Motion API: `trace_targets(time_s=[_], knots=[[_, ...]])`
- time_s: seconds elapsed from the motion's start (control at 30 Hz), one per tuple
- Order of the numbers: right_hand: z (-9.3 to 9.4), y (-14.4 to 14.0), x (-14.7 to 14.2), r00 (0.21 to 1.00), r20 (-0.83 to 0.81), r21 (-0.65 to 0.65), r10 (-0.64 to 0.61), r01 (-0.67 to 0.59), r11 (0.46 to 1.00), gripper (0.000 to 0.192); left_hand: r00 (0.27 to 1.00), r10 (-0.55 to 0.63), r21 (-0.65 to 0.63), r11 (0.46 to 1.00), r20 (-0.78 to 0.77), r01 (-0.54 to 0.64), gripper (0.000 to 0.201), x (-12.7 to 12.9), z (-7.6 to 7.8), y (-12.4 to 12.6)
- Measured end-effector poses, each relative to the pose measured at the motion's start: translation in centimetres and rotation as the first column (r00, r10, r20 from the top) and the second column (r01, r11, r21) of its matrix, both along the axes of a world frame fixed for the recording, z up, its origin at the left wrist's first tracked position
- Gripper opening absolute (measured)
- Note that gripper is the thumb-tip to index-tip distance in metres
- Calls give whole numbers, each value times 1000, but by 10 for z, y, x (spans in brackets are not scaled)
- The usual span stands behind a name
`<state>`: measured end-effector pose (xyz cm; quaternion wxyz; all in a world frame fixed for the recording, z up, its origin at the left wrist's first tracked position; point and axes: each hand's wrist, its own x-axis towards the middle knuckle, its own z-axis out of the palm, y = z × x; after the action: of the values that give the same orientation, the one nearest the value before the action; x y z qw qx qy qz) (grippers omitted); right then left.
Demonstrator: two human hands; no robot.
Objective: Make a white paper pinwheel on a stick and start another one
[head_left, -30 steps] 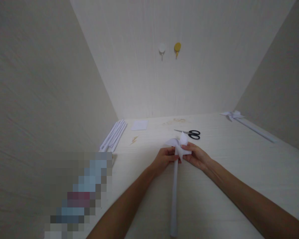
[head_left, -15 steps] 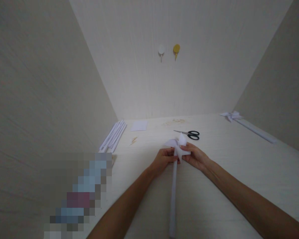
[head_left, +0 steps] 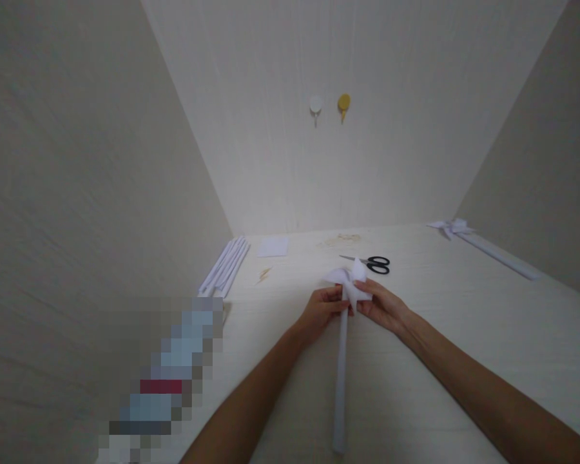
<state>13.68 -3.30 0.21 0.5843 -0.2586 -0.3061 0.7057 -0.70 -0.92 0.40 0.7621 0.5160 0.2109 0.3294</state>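
Looking down from the head camera, I see two bare forearms reaching forward over a pale table (head_left: 464, 309). Nearest me, a long white paper stick (head_left: 339, 380) runs from the lower edge up to the hands. My left hand (head_left: 321, 309) is closed on the top of that stick, fingers curled around it. My right hand (head_left: 384, 306) pinches the white folded paper pinwheel head (head_left: 350, 280) sitting at the stick's top; the two hands nearly touch. Exactly how the paper is fastened is hidden, perhaps behind the fingers. Just beyond the right hand lie black-handled scissors (head_left: 371, 263). Beyond the left hand, further left, a bundle of white paper sticks (head_left: 225, 264) lies by the wall, with a small white paper square (head_left: 273, 246) past it. Far off to the right rests a finished pinwheel (head_left: 478, 243). On the back wall hang two hooks (head_left: 329, 106).
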Motion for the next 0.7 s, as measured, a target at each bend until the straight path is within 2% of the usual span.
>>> trace_targets(time_s=[0.13,0.47,0.6,0.7], knots=[[-3,0,0,1000,3,26,6,-6,1000,17,999,12,-25,1000,34,-12,27,0,3,-1],[-7,5,4,991,-104,-74,-79,72,995,15,987,43,-93,995,154,-29,23,-4,4,3],[-2,0,1,996,-87,-66,-23,17,998,15,959,103,-151,986,263,-64,26,-8,7,7],[2,-7,-7,997,46,-32,57,-56,998,16,936,172,-205,972,308,-112,25,-13,9,10]])
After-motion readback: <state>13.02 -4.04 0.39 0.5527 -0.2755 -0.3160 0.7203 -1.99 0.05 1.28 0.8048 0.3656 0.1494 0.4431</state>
